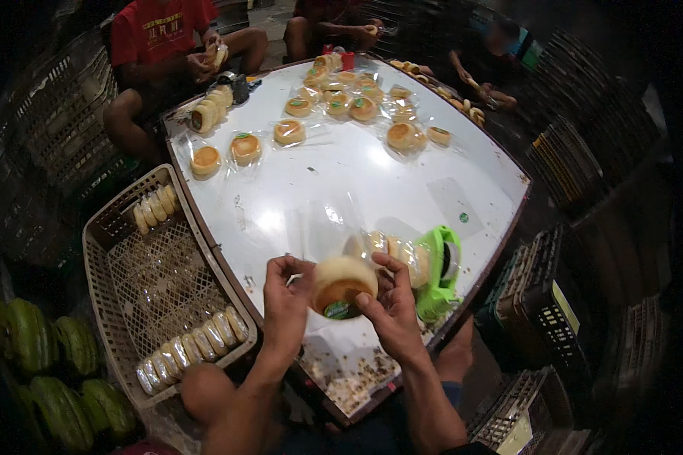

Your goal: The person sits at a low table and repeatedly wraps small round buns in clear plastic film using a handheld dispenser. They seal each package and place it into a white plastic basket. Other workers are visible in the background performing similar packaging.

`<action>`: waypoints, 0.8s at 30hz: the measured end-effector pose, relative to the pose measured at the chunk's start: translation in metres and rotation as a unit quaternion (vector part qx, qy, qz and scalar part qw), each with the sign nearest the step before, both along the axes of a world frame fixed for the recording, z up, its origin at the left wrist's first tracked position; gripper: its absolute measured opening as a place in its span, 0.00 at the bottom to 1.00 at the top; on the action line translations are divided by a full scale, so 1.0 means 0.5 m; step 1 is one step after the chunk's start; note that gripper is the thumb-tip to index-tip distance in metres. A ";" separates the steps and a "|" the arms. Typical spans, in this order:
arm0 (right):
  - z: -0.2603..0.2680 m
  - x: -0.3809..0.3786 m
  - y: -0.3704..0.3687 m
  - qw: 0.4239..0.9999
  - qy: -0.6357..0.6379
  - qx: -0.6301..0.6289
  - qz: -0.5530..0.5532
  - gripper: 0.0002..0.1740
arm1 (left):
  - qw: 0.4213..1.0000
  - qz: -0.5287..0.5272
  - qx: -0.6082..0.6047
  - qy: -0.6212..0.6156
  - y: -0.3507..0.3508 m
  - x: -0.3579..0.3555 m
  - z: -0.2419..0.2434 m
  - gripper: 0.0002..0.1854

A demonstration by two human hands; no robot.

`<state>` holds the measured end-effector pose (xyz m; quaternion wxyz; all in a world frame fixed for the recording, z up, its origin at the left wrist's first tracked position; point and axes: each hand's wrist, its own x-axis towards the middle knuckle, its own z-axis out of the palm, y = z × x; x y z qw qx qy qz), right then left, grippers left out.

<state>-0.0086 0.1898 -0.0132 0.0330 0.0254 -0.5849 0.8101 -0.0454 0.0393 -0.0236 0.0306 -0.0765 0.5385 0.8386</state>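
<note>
Between my two hands, over the near part of the white table [341, 176], is a round browned bun [346, 284] in a clear plastic bag with a green label at its lower side. My right hand [391, 301] grips the bun's right side, thumb on its front. At the left edge of the bun, my left hand [287, 290] has its fingers bent; blur hides whether they pinch the bag. Just behind my right hand lies a row of wrapped buns [404, 253], beside a green tape dispenser [439, 273]. A flat clear bag with a green label [458, 209] lies to the right.
A plastic crate [99, 284] with rows of wrapped buns stands left of the table. More bagged buns [338, 105] lie across the table's far part. Several people sit around the far side, one in a red shirt [156, 40]. Green bananas [57, 387] are at lower left; stacked crates [535, 301] stand right.
</note>
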 end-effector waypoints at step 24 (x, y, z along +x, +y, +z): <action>0.052 0.112 0.021 0.987 0.062 -0.121 -0.087 0.04 | 0.854 0.136 -0.285 0.413 0.074 0.138 0.033 0.24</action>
